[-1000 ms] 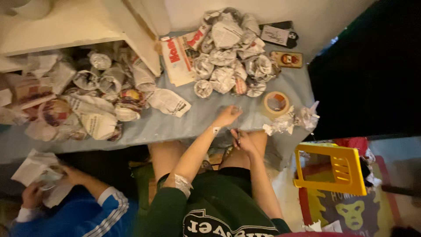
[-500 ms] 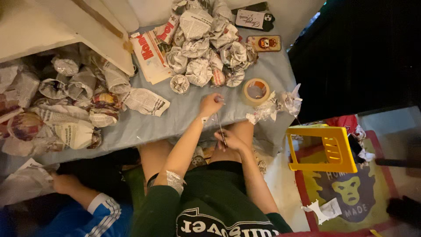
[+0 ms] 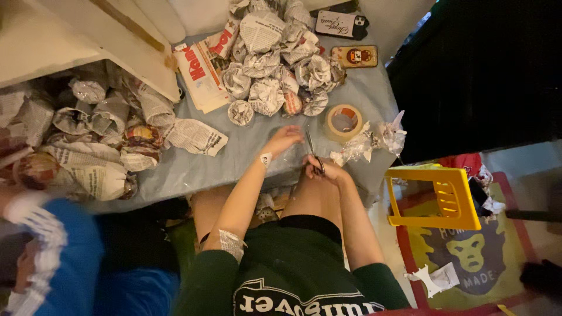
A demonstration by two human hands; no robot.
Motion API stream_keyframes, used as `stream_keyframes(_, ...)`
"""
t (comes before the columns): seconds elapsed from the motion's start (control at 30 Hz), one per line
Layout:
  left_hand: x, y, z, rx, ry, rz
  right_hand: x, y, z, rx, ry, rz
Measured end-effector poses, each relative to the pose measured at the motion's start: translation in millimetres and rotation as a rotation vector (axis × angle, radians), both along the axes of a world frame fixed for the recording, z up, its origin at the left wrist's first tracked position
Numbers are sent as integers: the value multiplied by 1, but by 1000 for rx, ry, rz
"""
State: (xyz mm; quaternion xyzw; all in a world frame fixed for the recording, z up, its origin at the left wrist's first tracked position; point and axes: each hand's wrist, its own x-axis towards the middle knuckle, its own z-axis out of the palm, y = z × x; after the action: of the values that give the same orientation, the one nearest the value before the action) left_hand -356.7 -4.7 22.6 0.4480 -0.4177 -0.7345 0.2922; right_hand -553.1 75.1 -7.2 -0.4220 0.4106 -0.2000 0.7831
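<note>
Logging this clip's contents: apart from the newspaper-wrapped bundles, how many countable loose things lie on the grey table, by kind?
Flat phones in cases: 2
Beige tape roll: 1
Small metal scissors, in right hand: 1
Folded newspaper stack with red print: 1
Crumpled clear plastic clump: 1
Total: 6

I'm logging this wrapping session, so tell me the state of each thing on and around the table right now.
Left hand: flat on the table, holding nothing visible.
Right hand: gripping scissors.
Scissors: held, blades pointing away over the table; open or closed unclear.
Tape roll: lying flat, untouched.
Newspaper-wrapped bundles: wrapped, heaped.
Two phones: lying flat at the far edge.
Yellow stool: tipped on its side.
</note>
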Motion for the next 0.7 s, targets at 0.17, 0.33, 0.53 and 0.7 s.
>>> stream_keyframes(0.17,11,0,-1,-8,16,-24,1,-9,2,-40,77,-27)
stream_keyframes(0.33,21,-2,-27,104,137,13,-2,-2,-13,-69,148,-26)
stream_keyframes(0.53,33,1,-49,-128,-114,146,-15,4,-24,-137,132,-10)
stream_keyframes(0.7,50,35,-45,-410,-414,92,-32,30,-23,-130,58,-61)
